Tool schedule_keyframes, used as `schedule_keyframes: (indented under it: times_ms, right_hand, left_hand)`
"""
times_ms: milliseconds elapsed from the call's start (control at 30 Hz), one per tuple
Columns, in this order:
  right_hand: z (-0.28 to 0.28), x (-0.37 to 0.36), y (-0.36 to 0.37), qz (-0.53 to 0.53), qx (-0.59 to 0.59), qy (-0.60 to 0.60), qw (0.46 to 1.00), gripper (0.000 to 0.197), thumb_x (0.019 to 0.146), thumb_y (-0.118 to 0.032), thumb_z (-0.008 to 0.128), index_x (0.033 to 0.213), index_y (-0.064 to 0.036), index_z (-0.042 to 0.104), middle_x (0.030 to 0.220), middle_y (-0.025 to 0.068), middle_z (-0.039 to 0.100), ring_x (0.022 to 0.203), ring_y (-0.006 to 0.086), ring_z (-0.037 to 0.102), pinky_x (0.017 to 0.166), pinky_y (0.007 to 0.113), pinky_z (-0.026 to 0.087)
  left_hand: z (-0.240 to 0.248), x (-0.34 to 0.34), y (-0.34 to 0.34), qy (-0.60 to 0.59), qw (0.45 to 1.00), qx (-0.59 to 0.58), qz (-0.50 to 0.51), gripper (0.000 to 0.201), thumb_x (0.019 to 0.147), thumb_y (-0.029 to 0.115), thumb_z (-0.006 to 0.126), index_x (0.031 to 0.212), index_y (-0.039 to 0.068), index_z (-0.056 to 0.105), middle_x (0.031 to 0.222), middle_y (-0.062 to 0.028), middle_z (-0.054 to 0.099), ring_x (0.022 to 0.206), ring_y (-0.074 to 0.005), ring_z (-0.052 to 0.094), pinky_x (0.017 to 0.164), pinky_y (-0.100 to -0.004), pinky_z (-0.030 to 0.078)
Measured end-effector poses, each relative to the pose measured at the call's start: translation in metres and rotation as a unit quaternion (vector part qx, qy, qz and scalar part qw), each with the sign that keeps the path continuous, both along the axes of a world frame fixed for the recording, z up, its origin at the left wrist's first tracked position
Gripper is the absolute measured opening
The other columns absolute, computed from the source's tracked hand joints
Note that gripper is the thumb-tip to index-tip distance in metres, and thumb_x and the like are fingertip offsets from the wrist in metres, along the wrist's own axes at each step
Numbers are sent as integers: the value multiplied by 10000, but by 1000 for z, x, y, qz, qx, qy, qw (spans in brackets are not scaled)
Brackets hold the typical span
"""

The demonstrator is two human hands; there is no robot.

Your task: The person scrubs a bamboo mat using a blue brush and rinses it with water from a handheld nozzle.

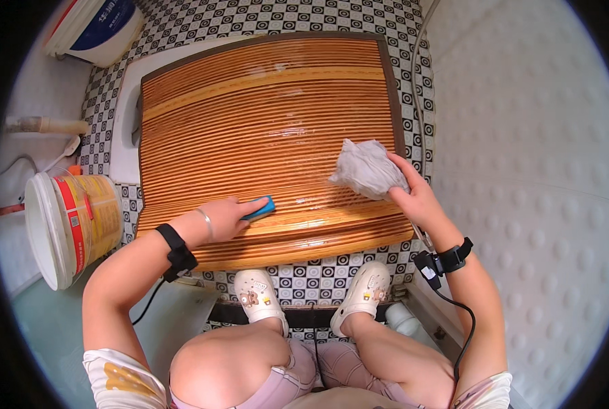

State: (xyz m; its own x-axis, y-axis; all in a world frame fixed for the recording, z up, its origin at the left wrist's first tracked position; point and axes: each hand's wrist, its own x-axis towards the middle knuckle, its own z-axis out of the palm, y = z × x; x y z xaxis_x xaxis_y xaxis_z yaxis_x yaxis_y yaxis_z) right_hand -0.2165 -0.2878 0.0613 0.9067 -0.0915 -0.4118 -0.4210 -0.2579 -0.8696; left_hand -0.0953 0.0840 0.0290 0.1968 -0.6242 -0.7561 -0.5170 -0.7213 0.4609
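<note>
A striped brown bamboo mat (277,129) with a dark cloth border lies spread before me, its surface shiny with wet patches. My left hand (228,217) is closed over a small blue block (260,208), pressed against the mat near its front left; whether it is a sponge or a brush I cannot tell. At the mat's right side, my right hand (417,198) grips a crumpled greyish-white cloth (366,169) between thumb and fingers. The cloth is over the mat's right part; its underside is hidden.
On the left a yellow and red bucket (90,218) lies tilted near a wall pipe (49,125). Another white bucket (103,34) stands far left. A white fixture (124,146) shows under the mat's left edge. A grey hose (417,75) runs along the right wall (529,136).
</note>
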Motion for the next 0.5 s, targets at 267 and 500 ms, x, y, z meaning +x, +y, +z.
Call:
schedule_keyframes:
  times_ms: [267,500]
  right_hand:
    - [-15,-9,-3,24,-5,15,1000,665,817,-77,611,1450,-27,412,1402,151,514,1298,224,493,1090,332,375]
    - [-3,0,2,12,-24,16,1000,727,837,-196,741,1458,-33,400,1399,162,508,1291,236,491,1079,344,386]
  left_hand:
    - [-22,-44,-119,23,989,-148,-6,576,992,237,497,1519,365,303,999,-241,598,883,-394,637,774,-456,519]
    - [-17,-47,-80,41,995,-88,-35,590,991,262,474,1525,395,259,1092,-216,626,979,-398,640,844,-494,513]
